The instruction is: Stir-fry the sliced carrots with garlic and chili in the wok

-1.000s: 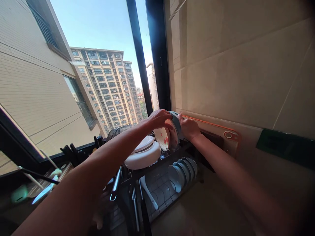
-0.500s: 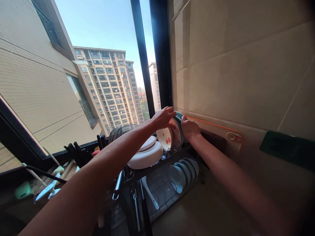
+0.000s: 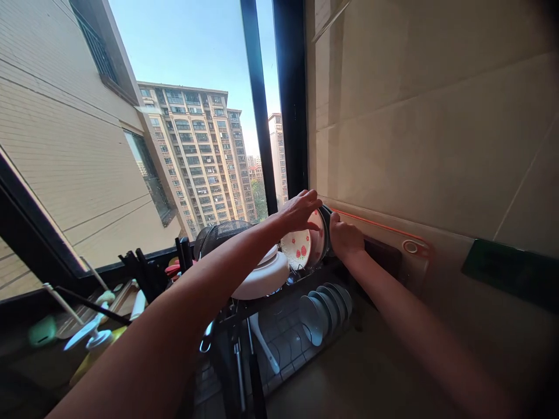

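Observation:
Upright plates stand on the upper level of a dark dish rack (image 3: 305, 278). My left hand (image 3: 302, 210) reaches over their tops, thumb across the front of a red-patterned plate (image 3: 320, 240) and fingers over its upper rim. On the right side, my right hand (image 3: 348, 237) is closed round the edge of a dark green-rimmed plate (image 3: 326, 216) standing just behind; its fingertips are hidden. Left of these leans a white plate with red flowers (image 3: 298, 249). How many plates my hands hold between them I cannot tell.
A large white dish (image 3: 262, 279) lies left of the plates. Below, several pale bowls (image 3: 325, 311) and a white spoon (image 3: 264, 343) sit on the lower rack. An orange-edged cutting board (image 3: 375, 221) leans against the tiled wall. Utensils (image 3: 140, 265) stand left by the window.
My hands and the plates between them appear slightly farther right, and the right hand a little lower. More of the flowered plate shows. The view has also shifted a little.

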Demonstrator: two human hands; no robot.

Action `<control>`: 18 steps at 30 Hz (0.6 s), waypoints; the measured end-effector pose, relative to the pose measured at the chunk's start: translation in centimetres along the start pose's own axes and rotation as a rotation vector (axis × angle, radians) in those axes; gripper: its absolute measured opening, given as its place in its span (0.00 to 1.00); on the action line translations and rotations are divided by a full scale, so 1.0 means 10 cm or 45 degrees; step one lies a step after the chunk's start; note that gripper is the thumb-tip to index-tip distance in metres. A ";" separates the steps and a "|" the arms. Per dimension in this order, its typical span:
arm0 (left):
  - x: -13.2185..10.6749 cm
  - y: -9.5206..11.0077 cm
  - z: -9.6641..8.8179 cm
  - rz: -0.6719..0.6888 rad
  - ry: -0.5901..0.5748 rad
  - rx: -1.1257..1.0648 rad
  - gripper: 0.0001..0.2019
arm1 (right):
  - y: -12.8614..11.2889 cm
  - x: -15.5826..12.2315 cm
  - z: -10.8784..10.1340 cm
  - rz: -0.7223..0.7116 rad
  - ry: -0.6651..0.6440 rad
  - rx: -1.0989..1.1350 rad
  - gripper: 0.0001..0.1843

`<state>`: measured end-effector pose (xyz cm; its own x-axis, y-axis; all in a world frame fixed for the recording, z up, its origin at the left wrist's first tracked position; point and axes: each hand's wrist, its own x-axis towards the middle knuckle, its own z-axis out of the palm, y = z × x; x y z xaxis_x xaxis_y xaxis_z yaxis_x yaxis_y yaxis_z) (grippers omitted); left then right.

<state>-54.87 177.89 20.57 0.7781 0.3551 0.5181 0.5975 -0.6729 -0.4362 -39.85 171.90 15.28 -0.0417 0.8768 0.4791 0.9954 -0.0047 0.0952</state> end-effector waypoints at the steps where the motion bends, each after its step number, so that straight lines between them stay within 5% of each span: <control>1: -0.01 0.01 0.00 -0.010 -0.003 0.001 0.30 | 0.01 0.00 0.00 0.017 0.014 0.004 0.20; 11: -0.11 0.05 -0.11 -0.075 -0.037 -0.035 0.23 | 0.06 -0.10 0.01 0.037 0.037 0.122 0.20; 15: -0.10 0.13 -0.31 -0.115 -0.032 -0.050 0.22 | 0.07 -0.10 -0.04 0.022 0.067 0.073 0.22; 18: -0.15 0.40 -0.58 -0.149 0.020 -0.164 0.22 | 0.09 -0.17 -0.20 0.063 0.128 -0.017 0.25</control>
<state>-54.78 170.91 22.35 0.7008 0.4265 0.5718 0.6534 -0.7055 -0.2746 -39.04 169.46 16.31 -0.0014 0.8228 0.5683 0.9953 -0.0539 0.0805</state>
